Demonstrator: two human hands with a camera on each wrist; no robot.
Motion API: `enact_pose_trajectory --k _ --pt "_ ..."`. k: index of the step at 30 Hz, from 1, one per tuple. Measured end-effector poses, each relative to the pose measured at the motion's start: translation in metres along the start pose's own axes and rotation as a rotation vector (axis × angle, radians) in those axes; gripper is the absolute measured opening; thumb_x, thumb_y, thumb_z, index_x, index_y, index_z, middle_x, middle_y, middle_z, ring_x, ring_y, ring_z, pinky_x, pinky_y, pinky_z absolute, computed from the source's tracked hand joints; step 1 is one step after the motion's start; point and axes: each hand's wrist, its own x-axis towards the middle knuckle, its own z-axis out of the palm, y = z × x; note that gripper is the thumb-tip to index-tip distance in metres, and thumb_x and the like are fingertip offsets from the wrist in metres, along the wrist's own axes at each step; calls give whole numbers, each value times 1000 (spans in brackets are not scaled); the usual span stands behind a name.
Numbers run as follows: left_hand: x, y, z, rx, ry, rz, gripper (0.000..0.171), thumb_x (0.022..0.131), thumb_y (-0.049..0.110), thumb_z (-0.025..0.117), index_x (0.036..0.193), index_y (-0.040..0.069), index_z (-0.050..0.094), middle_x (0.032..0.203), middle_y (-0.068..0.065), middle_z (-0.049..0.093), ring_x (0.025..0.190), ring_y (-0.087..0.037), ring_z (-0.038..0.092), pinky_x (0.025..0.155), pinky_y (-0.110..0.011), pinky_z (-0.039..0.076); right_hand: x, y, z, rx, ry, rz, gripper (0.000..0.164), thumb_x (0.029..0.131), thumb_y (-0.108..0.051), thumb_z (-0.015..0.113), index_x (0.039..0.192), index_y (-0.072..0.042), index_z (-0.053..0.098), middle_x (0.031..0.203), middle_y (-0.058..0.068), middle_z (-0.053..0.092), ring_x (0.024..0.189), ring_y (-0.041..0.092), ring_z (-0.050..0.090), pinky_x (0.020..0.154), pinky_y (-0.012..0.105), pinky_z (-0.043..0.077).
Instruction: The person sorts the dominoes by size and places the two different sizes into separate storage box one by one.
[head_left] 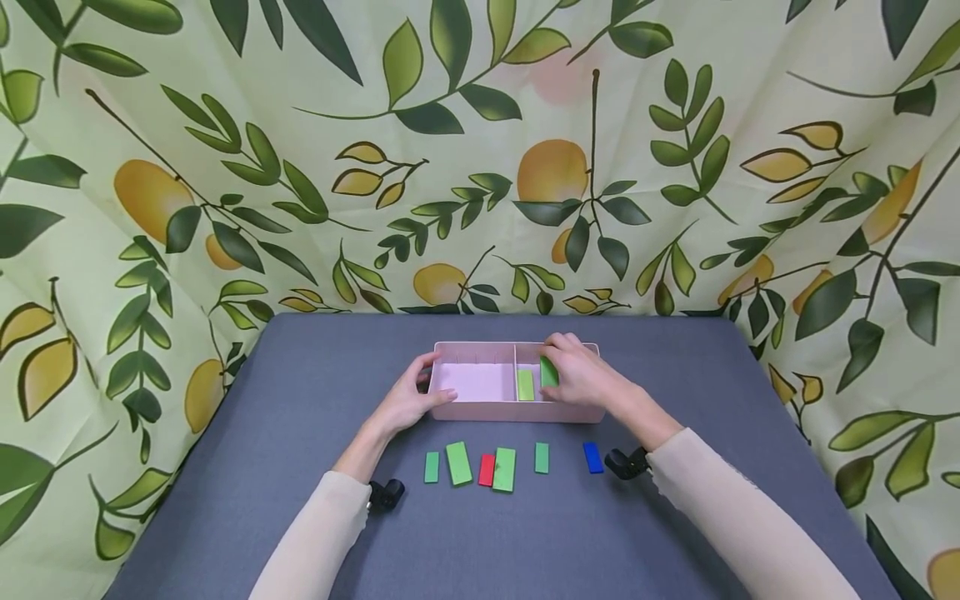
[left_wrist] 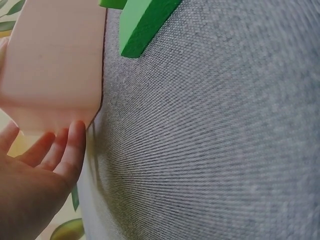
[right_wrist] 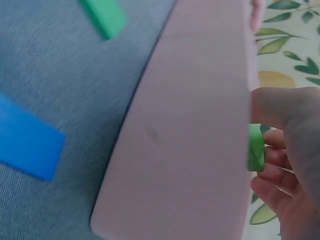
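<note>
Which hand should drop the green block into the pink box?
The right hand, probably. It already grips the green block over the right compartment of the pink box, next to a lighter green block. The left hand only rests on the box's left end.

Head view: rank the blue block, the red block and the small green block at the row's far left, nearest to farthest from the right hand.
Measured from the right hand, which holds a green block over the pink box:
1. Blue block: right end of the row, just below that hand.
2. Red block: middle of the row.
3. Small green block: far left end, nearer the left forearm.
</note>
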Motion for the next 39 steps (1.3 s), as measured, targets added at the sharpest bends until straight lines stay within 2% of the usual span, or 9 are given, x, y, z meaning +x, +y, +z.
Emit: enact_pose_trajectory --k 7,15,26,32,39 --pt "-2 1 1 2 3 5 81 86 26 84 154 19 41 156 -12 40 138 -36 42 109 -59 35 5 7 9 18 -81 13 62 77 -25 88 127 3 65 124 14 59 109 30 51 89 43 48" --pt "-3 -1 3 -7 3 1 80 85 25 84 154 17 42 155 -12 41 138 -37 42 109 -59 35 9 11 19 36 -158 -8 58 79 -29 87 124 1 67 117 10 59 104 26 52 89 41 47" --pt "-2 -1 1 -6 1 15 82 85 24 84 154 15 41 155 -12 41 135 -37 45 107 -57 38 16 10 24 62 -204 -43 52 80 -22 87 122 1 68 116 10 59 112 29 54 99 44 46" --pt "-1 0 1 -15 -1 21 81 85 25 84 154 15 41 156 -14 41 135 -37 45 107 -57 37 18 9 22 86 -221 -38 45 79 -20 88 117 -1 70 112 9 61 107 27 55 97 44 46" --pt "-3 1 0 3 9 9 81 86 25 84 154 16 41 156 -12 41 136 -36 44 108 -58 36 17 6 19 162 -200 -3 49 80 -17 87 121 2 68 116 11 62 103 23 57 93 42 50"
